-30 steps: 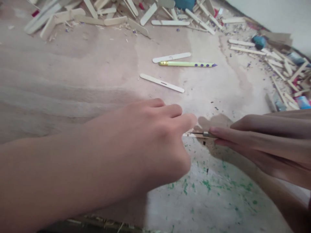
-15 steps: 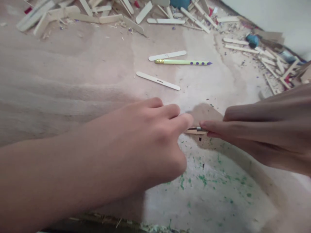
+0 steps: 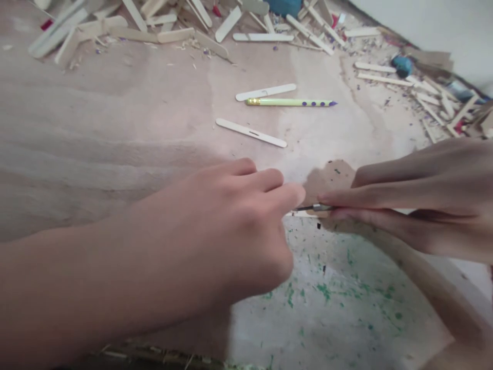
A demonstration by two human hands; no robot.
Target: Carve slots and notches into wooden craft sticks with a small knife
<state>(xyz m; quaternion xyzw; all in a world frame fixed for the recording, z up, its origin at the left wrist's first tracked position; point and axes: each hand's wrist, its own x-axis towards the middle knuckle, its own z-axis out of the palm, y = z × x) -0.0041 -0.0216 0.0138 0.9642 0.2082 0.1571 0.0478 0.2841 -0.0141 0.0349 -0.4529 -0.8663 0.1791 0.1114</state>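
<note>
My left hand [image 3: 234, 221] lies across the middle with its fingers curled down, pressing a wooden craft stick [image 3: 308, 215] onto the work surface. Most of that stick is hidden beneath the hand. From the right, my right hand [image 3: 408, 200] pinches a slim craft knife [image 3: 318, 207], whose metal collar and dark blade point left over the stick, close to my left index finger. Beyond the hands lie a craft stick with a slot [image 3: 252, 133], another stick with a small mark [image 3: 265, 92], and a green pencil [image 3: 290, 102] overlapping it.
Loose craft sticks [image 3: 263, 37] and shavings are heaped along the far edge and the right side. A blue object [image 3: 401, 66] sits among them at right. Green paint specks [image 3: 323, 292] and small dark chips dot the wooden table [image 3: 115, 113].
My right hand has shifted slightly and the knife now tilts more, its collar a little higher than its blade tip. My left hand stays nearly still. The whole view has moved slightly.
</note>
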